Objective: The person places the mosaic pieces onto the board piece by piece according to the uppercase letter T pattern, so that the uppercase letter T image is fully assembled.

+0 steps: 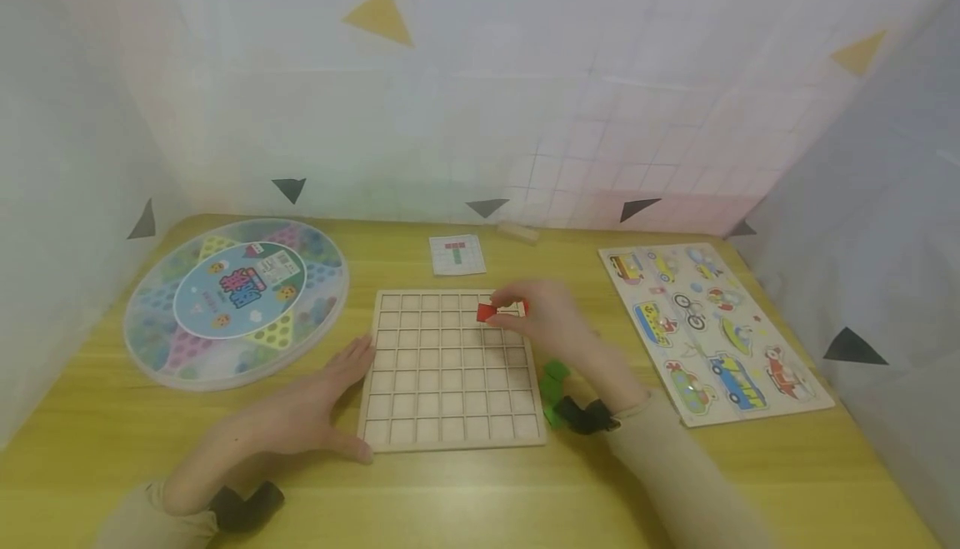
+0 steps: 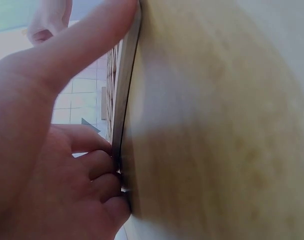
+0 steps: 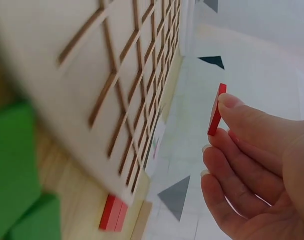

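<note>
A pale wooden grid board (image 1: pixel 452 370) of square cells lies flat on the table. My right hand (image 1: pixel 543 316) pinches a red square tile (image 1: pixel 486 313) between thumb and fingers, above the board's upper right cells. In the right wrist view this red tile (image 3: pixel 217 110) is held by its edges, apart from the board. My left hand (image 1: pixel 307 407) rests along the board's left edge, thumb near the lower left corner and fingers touching the side. Green tiles (image 1: pixel 553 382) lie right of the board, partly hidden by the right wrist. More red tiles (image 3: pixel 112 214) sit beside the board's far corner.
Behind the board lies a card (image 1: pixel 457 255) with a red and green T pattern, and a small wooden block (image 1: pixel 517 232). A round game box (image 1: pixel 236 303) stands at left. A picture puzzle board (image 1: pixel 716 332) lies at right. Draped sheeting (image 1: pixel 480 99) encloses the table.
</note>
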The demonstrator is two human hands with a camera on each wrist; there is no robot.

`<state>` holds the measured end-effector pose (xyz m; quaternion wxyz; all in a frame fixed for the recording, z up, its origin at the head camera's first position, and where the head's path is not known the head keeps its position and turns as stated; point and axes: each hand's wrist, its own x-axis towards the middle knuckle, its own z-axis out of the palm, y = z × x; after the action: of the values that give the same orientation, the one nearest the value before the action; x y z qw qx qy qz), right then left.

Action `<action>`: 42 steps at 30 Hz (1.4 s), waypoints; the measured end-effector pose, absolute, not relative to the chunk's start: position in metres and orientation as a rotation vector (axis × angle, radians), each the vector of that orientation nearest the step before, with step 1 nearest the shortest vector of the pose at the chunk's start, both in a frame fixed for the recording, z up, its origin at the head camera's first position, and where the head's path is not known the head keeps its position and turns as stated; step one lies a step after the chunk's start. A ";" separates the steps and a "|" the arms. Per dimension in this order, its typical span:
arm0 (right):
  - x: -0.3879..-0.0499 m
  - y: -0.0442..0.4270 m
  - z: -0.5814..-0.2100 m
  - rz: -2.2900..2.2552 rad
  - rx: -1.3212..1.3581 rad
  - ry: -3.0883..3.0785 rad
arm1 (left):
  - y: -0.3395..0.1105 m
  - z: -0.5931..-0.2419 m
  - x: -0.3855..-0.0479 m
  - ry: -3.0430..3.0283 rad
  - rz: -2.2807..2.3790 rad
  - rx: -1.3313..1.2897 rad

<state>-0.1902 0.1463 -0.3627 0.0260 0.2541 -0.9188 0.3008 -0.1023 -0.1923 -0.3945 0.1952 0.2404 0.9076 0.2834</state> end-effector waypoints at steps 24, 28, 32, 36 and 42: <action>-0.201 0.085 -0.357 0.983 0.786 -2.933 | -0.193 -0.395 -0.102 2.558 0.786 0.692; -0.204 0.078 -0.361 1.012 0.791 -2.927 | -0.192 -0.394 -0.102 2.555 0.784 0.695; -0.206 0.071 -0.362 1.009 0.809 -2.931 | -0.192 -0.394 -0.102 2.552 0.778 0.692; -0.206 0.067 -0.364 1.024 0.838 -2.927 | -0.192 -0.394 -0.102 2.554 0.773 0.691; -0.207 0.066 -0.369 1.092 0.846 -2.924 | -0.192 -0.395 -0.103 2.548 0.776 0.681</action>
<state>-0.2069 0.0656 -0.3693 -0.0462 0.2612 -0.9033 0.3372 -0.1032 -0.1919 -0.3954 0.1948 0.2428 0.9091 0.2769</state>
